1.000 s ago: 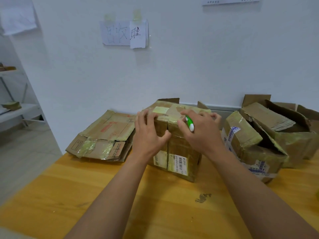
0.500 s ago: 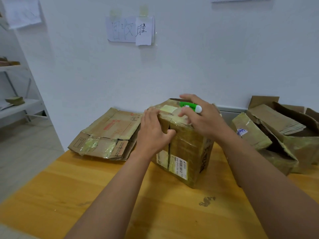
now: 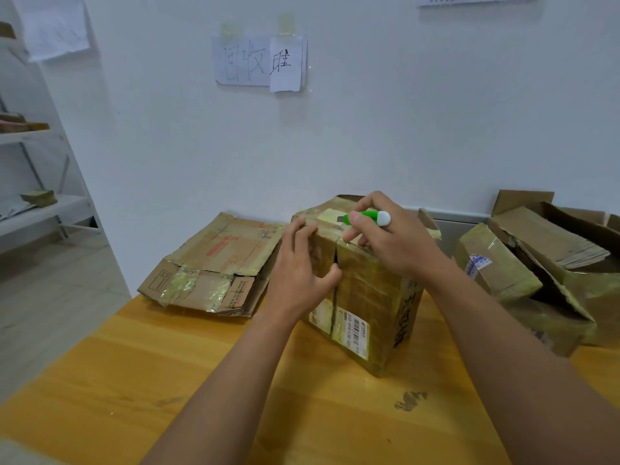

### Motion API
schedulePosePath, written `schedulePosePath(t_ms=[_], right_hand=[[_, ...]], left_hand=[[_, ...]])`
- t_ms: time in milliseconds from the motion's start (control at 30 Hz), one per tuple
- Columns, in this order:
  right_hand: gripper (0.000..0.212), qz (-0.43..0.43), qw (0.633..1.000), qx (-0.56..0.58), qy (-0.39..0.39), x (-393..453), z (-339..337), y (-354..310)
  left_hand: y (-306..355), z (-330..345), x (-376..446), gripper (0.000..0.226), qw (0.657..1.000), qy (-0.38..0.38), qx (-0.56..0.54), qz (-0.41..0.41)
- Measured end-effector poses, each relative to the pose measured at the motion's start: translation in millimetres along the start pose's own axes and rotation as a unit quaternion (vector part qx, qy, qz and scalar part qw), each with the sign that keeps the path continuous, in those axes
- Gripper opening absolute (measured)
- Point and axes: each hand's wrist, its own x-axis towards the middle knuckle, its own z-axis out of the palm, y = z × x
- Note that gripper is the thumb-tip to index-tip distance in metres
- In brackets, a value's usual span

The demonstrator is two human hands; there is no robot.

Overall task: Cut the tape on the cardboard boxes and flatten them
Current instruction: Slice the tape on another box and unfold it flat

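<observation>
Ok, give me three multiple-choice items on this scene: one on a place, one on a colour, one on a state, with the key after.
1. Where does the flattened cardboard lie?
A. left of the upright box
B. on top of it
C. on the shelf

2. What colour is the cutter body?
A. red
B. green with a white end
C. black

3. What is the right hand doing?
A. resting flat on the table
B. holding the cutter at the top of the box
C. hanging idle

Key: 1 A, it lies on the wooden table at the box's left. 2 B, a green barrel with a white cap shows. 3 B, fingers curl round it above the taped top, while the left hand grips the box's near corner.
</observation>
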Motion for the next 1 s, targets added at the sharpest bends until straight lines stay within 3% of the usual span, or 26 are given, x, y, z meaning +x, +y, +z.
schedulePosePath(t_ms=[200,300,533,667,867,1000], right_hand=[[0.011,-0.046,0.999,0.000,0.023,-17.5,1.4,-14.3],[0.007,-0.068,0.996,0.036,0.036,-30.9,-7.3,-22.0],[0.006,-0.088,0.985,0.116,0.095,-52.7,-17.4,-25.1],[0.019,-0.084,0.982,0.116,0.127,-60.2,-20.8,-13.7],[0.017,-0.092,0.970,0.144,0.174,-61.2,-20.8,-9.9],[0.019,-0.084,0.965,0.142,0.203,-60.8,-12.7,-5.3]], left_hand=[[14.3,-5.2,-11.7,0.080,0.996,0.062,-0.061,-0.024],[20.9,-10.2,-18.1,0.084,0.991,0.092,-0.094,0.001],[48.3,-21.6,-22.9,0.090,0.989,0.014,-0.091,0.118],[59.0,-19.3,-25.1,0.092,0.988,0.006,-0.085,0.130],[68.4,-19.9,-19.6,0.098,0.984,0.009,-0.060,0.169],[65.2,-23.6,-20.5,0.098,0.987,-0.009,-0.050,0.152]])
